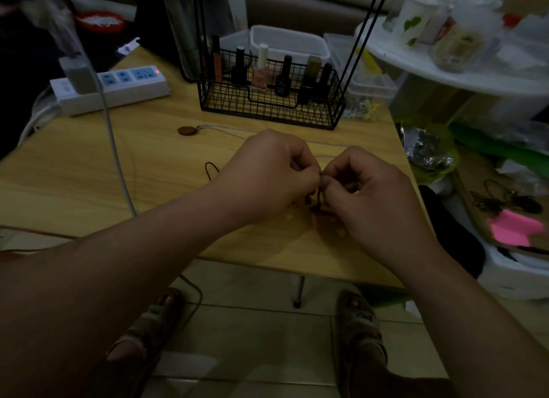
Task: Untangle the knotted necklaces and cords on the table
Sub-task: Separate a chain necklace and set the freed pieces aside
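Two hands meet over the near right part of the wooden table (74, 174), knuckles up and fingers curled inward. The left hand (267, 171) and the right hand (374, 195) face each other with their fingertips nearly touching, and each pinches a short piece of the dark cord (206, 169) between thumb and forefinger. A small dark tangle of it hangs just below the pinch, close to the tabletop. Most of the cord is hidden under the hands, so its full run cannot be told. What shows is a narrow loop lying flat on the wood just left of the left hand, with its rounded end pointing to the far left.

Beyond the hands lies a silver chain (332, 144). Its long axis runs left to right and slants slightly nearer toward the right. A round brown pendant (185, 130) sits at its left end. From there two strands pass behind the left hand, and a single strand comes out on the right, near the table's right edge.

Farther back stands a black wire basket (267, 112) holding upright nail polish bottles (261, 67). A white power strip (118, 93) lies to the far left of it, and a grey cable (117, 159) runs from there down across the table toward the near edge.
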`<state>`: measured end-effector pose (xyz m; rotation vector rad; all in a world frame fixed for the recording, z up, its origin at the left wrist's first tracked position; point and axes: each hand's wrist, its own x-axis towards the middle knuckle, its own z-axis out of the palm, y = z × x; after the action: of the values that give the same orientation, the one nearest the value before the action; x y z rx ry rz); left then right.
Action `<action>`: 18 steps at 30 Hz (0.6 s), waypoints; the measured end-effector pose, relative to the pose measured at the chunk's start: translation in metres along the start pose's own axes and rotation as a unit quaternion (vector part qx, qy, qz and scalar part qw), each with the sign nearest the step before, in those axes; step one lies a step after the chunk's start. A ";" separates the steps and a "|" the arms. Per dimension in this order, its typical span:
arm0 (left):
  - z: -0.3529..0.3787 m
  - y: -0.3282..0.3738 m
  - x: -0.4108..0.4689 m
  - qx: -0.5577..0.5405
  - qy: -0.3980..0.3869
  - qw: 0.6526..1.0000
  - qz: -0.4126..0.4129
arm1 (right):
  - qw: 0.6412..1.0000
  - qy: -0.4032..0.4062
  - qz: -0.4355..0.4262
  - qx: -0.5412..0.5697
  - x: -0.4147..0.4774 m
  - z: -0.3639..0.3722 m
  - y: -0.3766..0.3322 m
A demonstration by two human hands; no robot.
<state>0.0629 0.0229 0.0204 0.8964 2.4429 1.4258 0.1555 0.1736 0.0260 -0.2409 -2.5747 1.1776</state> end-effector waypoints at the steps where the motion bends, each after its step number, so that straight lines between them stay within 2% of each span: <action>1: 0.000 0.000 0.000 0.000 0.003 1.000 0.000 | 1.000 0.008 -0.005 0.006 -0.001 0.000 0.000; 6: 0.001 0.000 0.001 0.000 0.008 1.000 -0.006 | 0.997 0.031 0.025 0.066 0.001 0.002 0.000; 9: 0.000 0.000 0.001 -0.011 -0.011 1.000 -0.016 | 0.995 0.019 0.051 0.082 0.002 0.001 0.001; 14: -0.003 0.003 0.001 -0.081 -0.040 0.995 -0.051 | 0.994 -0.012 0.058 0.095 0.004 0.000 0.001; 18: -0.004 0.004 0.001 -0.106 -0.045 0.991 -0.063 | 0.996 -0.029 0.047 0.064 0.004 -0.003 0.001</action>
<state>0.0620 0.0219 0.0261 0.7305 2.1910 1.5281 0.1524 0.1775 0.0282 -0.3064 -2.5482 1.3979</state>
